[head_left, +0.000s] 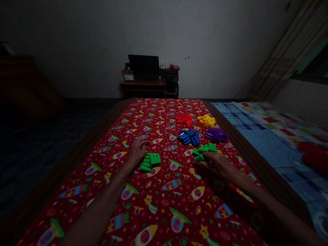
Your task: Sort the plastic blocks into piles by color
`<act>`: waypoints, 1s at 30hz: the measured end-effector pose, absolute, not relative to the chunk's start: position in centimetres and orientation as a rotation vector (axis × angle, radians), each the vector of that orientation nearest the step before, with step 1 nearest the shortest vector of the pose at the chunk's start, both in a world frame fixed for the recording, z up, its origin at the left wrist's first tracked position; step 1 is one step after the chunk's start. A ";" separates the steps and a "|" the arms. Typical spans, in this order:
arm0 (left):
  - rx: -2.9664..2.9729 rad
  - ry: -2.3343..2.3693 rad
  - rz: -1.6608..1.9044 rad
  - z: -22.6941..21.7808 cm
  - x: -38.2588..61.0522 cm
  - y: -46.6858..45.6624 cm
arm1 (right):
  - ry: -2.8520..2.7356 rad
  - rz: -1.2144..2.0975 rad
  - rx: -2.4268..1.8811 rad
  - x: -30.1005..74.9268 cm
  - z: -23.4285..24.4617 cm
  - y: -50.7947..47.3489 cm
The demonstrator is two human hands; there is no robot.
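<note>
The right-hand green pile [203, 149] is lying right of centre, with the right hand [214, 162] reaching in from four o'clock, fingers bending over the nearest pieces; whether they are gripping one, I cannot tell. At nine o'clock a second green cluster [155, 159] is sitting just beside the left hand [137, 150], which is resting loosely spread, seemingly empty. The step appears to be handling green pieces; the next move is probably calling for a light pinch. Smooth, stubby rods are forming blue [189, 137], red [184, 119], yellow [207, 121] and purple [216, 135] heaps between ten and one o'clock, on rocket-printed red cloth [164, 205].
</note>
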State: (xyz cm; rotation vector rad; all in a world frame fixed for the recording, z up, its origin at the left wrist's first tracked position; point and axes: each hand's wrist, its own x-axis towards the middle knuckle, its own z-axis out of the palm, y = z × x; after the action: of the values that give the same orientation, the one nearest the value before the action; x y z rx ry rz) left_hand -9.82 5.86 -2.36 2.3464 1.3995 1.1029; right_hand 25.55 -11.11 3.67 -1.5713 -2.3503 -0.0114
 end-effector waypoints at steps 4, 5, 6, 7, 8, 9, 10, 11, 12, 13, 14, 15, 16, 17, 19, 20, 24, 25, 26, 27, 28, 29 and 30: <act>2.366 1.396 1.106 -2.2 -9.7 5.7 | -2.368 -0.210 -1.682 27.2 4.5 -11.4; 2.372 1.398 1.102 -2.2 -9.7 5.7 | -2.375 -0.284 -1.668 27.3 4.8 -11.3; 2.375 1.402 1.095 -2.1 -9.7 5.6 | -2.375 -0.361 -1.650 27.3 5.0 -11.3; 2.377 1.406 1.086 -2.1 -9.8 5.6 | -2.364 -0.435 -1.634 27.2 5.2 -11.2; 2.378 1.408 1.077 -2.0 -9.8 5.6 | -2.344 -0.497 -1.624 26.9 5.3 -11.0; 2.379 1.406 1.069 -2.0 -9.8 5.6 | -2.314 -0.544 -1.616 26.5 5.3 -10.9; 2.381 1.402 1.068 -2.0 -9.8 5.6 | -2.290 -0.563 -1.601 25.9 5.2 -10.7; 2.383 1.397 1.069 -2.1 -9.8 5.6 | -2.284 -0.552 -1.572 25.0 5.1 -10.5; 2.385 1.394 1.076 -2.1 -9.8 5.7 | -2.301 -0.515 -1.529 23.8 5.0 -10.3; 2.385 1.393 1.086 -2.1 -9.8 5.7 | -2.343 -0.454 -1.472 22.4 4.8 -10.1; 2.385 1.393 1.093 -2.2 -9.9 5.7 | -2.405 -0.379 -1.404 20.7 4.6 -9.9; 2.383 1.393 1.102 -2.2 -9.9 5.7 | -2.470 -0.300 -1.331 18.9 4.4 -9.6; 2.383 1.390 1.107 -2.2 -9.9 5.7 | -2.537 -0.215 -1.248 17.1 4.2 -9.4; 2.385 1.383 1.109 -2.2 -9.9 5.7 | -2.562 -0.143 -1.180 15.3 4.0 -9.2; 2.387 1.371 1.105 -2.2 -9.9 5.6 | -2.611 -0.036 -1.061 12.3 3.6 -8.8; 2.386 1.369 1.102 -2.2 -9.9 5.6 | -2.633 -0.004 -1.027 11.1 3.4 -8.5; 2.371 1.377 1.094 -2.2 -9.9 5.7 | -2.681 0.045 -1.023 9.1 2.5 -7.2; 2.370 1.377 1.093 -2.2 -9.9 5.8 | -2.671 0.057 -1.040 9.3 2.3 -6.9; 2.373 1.376 1.087 -2.2 -9.9 5.8 | -2.657 0.069 -1.056 9.7 2.2 -6.7; 2.376 1.377 1.083 -2.3 -9.9 5.8 | -2.636 0.079 -1.075 10.3 2.2 -6.6; 2.377 1.380 1.081 -2.3 -9.9 5.8 | -2.608 0.081 -1.094 11.3 2.3 -6.7; 2.380 1.380 1.077 -2.3 -9.9 5.8 | -2.569 0.074 -1.118 12.5 2.5 -6.9; 2.383 1.379 1.074 -2.2 -9.9 5.8 | -2.521 0.065 -1.151 13.9 2.8 -7.3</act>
State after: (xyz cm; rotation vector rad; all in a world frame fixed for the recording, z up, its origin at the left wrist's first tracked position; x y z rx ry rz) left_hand -9.94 5.77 -2.25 2.3832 1.3789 1.0737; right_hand 13.93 -7.31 2.83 -1.1507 -2.5208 0.0648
